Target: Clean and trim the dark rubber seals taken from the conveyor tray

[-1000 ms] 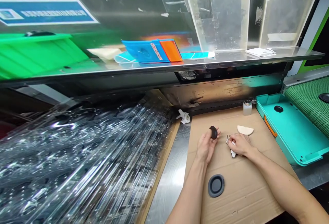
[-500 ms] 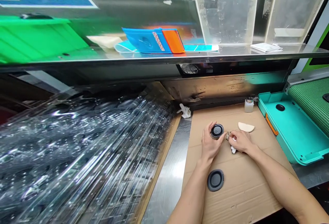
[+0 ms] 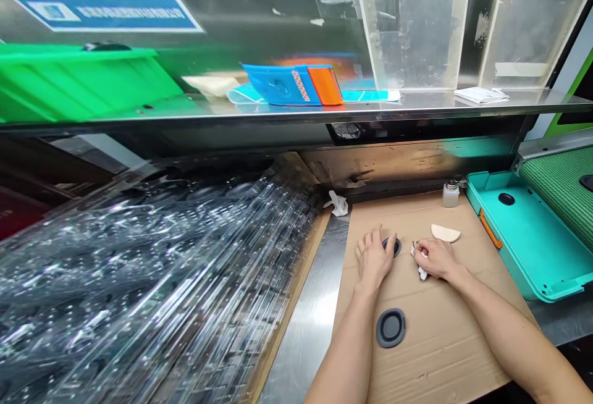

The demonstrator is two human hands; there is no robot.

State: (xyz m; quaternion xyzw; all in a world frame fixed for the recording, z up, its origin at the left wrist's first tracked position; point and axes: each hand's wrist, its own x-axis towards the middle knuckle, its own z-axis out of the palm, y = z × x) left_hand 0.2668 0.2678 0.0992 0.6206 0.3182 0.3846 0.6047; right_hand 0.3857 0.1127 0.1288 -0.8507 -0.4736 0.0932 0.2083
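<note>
My left hand (image 3: 374, 259) is low over the cardboard, back of the hand up. Its thumb lies across a small black round part (image 3: 397, 247), which sits between thumb and forefinger and is partly covered; the other fingers are spread. My right hand (image 3: 436, 258) pinches a crumpled white wipe (image 3: 422, 273) just to the right of that part, with a gap between the two. Something small and dark pokes out at its fingertips, too small to name. A second, similar dark grey round part (image 3: 390, 328) lies flat nearer to me. Behind my right hand is a cream half-round pad (image 3: 445, 233).
A cardboard sheet (image 3: 445, 336) covers the worktop. A small bottle (image 3: 450, 194) stands at its back edge, beside a turquoise tray (image 3: 519, 268) and green mat (image 3: 565, 175). Clear plastic trays (image 3: 176, 293) are stacked at left. Above runs a metal shelf (image 3: 417, 102).
My left hand has turned palm down and lowered the black round part, which was held up facing me. My right hand stays nearly in place with the wipe. The camera view has shifted slightly.
</note>
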